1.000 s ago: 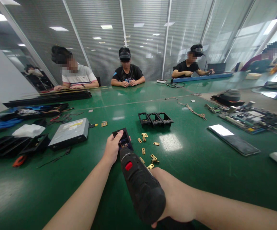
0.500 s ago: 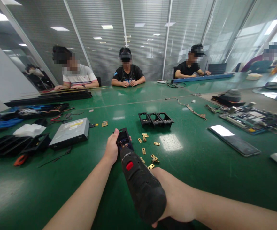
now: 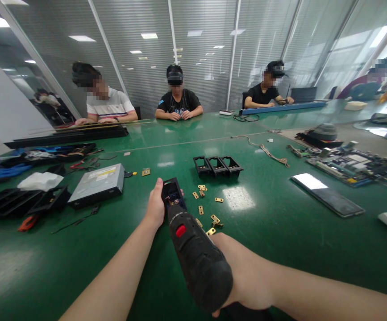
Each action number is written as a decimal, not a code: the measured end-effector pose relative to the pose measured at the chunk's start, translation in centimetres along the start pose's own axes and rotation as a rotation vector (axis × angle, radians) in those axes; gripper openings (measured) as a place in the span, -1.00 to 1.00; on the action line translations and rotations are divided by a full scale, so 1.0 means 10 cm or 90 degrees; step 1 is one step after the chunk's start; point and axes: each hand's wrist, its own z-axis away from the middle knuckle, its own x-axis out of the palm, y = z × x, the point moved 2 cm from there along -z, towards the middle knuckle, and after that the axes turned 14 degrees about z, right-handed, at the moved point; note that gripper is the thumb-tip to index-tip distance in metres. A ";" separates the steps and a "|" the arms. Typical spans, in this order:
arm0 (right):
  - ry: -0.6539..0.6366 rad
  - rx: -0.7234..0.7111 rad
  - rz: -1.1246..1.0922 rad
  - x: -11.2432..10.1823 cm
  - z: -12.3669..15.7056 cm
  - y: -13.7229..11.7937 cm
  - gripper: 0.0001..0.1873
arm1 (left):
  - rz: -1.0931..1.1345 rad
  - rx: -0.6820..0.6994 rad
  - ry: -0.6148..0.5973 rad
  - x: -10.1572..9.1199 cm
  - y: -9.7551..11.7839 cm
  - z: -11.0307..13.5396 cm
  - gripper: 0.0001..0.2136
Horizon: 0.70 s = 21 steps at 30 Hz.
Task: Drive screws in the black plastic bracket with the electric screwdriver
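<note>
My left hand (image 3: 156,204) is closed on the side of a small black plastic frame (image 3: 171,183), thumb along its left edge. Inside the frame are small brassy metal parts, partly covered by the tool. My right hand (image 3: 236,267) is wrapped round the handle of a black cordless drill (image 3: 198,258) with a red switch on top. The drill's nose points into the frame; its bit is hidden. Right of the frame lie several small brass plates (image 3: 200,210) with two holes each. Beyond them stands a row of black plastic frames (image 3: 218,166).
On the left are an optical disc drive (image 3: 96,185), black trays (image 3: 22,203), white tissue (image 3: 40,180) and orange-handled tool (image 3: 29,223). To the right lie a phone (image 3: 327,195), a circuit board (image 3: 354,162) and a cord (image 3: 267,151). Several people sit across the green table (image 3: 280,249).
Almost nothing differs. The view has shifted very slightly, while both hands, the drill and the black frame keep their places.
</note>
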 end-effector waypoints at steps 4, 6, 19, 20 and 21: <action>0.008 0.001 0.004 -0.01 0.00 0.02 -0.49 | -0.008 0.007 -0.008 -0.01 -0.01 0.00 -0.35; 0.013 0.002 0.001 -0.01 0.00 0.02 -0.47 | -0.009 0.008 -0.013 0.00 -0.01 0.00 -0.35; 0.007 -0.009 0.000 -0.01 0.02 0.00 -0.47 | -0.024 0.029 -0.019 0.00 0.01 0.02 -0.39; 0.006 -0.005 -0.002 0.00 0.01 0.01 -0.47 | -0.026 0.029 -0.018 0.01 0.01 0.02 -0.38; 0.009 -0.001 -0.004 0.00 0.01 0.02 -0.46 | -0.028 0.028 -0.016 0.01 0.02 0.02 -0.37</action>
